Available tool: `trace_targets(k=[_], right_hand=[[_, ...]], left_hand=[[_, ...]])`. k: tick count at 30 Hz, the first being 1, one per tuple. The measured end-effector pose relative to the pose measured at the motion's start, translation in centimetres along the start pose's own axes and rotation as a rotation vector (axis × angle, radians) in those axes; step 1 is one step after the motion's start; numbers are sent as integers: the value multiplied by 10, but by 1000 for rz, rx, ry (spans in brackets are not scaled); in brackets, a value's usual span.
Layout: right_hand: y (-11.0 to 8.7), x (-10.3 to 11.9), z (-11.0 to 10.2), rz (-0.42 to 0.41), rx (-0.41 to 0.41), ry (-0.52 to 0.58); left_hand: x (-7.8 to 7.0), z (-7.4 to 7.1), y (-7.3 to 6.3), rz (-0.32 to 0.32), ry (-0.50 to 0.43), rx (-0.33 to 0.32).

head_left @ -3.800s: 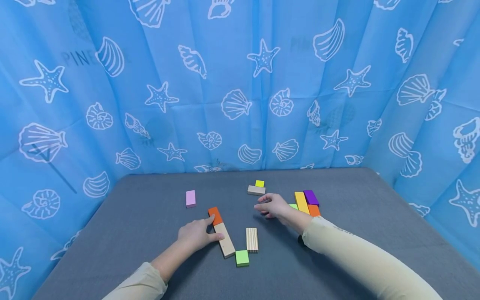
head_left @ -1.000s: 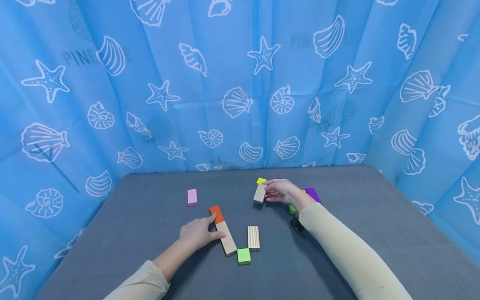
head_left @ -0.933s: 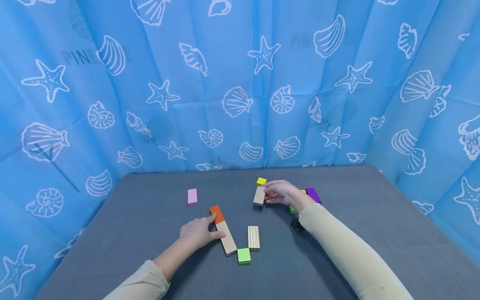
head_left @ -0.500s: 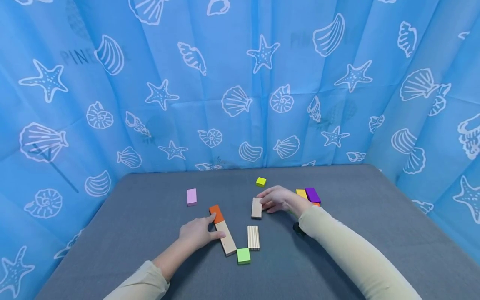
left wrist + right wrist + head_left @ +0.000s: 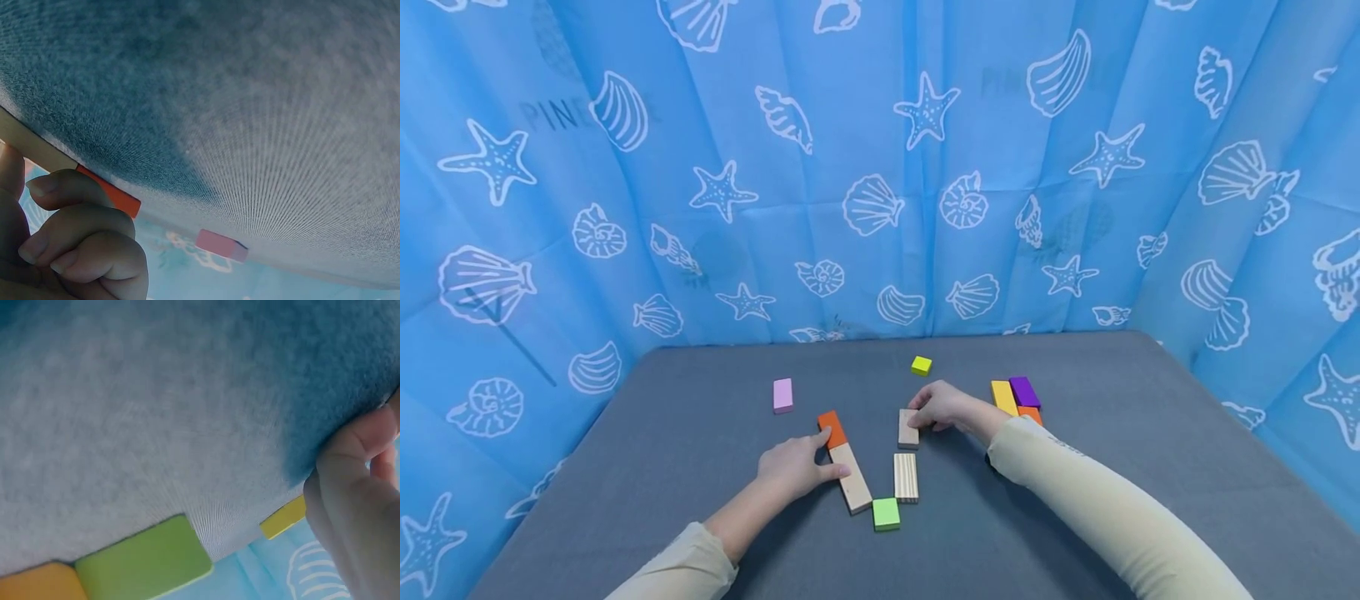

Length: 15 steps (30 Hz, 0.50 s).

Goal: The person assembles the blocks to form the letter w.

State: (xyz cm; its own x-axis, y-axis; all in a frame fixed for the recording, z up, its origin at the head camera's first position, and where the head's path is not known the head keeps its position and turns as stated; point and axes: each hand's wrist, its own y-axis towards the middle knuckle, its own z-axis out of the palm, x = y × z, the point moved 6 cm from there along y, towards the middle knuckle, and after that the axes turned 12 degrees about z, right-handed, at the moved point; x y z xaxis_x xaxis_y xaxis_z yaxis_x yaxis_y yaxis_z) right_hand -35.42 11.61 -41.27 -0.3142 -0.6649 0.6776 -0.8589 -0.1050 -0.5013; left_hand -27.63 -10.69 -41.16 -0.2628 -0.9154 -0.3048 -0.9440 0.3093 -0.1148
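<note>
Left hand (image 5: 793, 468): loose fingers, touches an orange block (image 5: 833, 425) and a long wood block (image 5: 855, 490).
Right hand (image 5: 942, 405): pinches a little wood block (image 5: 907, 437).

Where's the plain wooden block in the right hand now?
In the head view, the plain wooden block is slightly right of centre, held at its right side by the right hand, just beyond the striped wooden block.

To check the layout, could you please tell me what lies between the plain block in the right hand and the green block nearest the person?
A striped wooden block lies between the plain block and the green block, as the head view shows.
</note>
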Motion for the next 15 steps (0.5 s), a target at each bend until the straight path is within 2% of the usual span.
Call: trace_targets(k=[7, 15], right_hand=[[0, 1, 5, -11, 30, -40], [1, 1, 6, -12, 26, -50]], left_hand=[[1, 0, 0, 11, -3, -5], [0, 0, 0, 11, -3, -1]])
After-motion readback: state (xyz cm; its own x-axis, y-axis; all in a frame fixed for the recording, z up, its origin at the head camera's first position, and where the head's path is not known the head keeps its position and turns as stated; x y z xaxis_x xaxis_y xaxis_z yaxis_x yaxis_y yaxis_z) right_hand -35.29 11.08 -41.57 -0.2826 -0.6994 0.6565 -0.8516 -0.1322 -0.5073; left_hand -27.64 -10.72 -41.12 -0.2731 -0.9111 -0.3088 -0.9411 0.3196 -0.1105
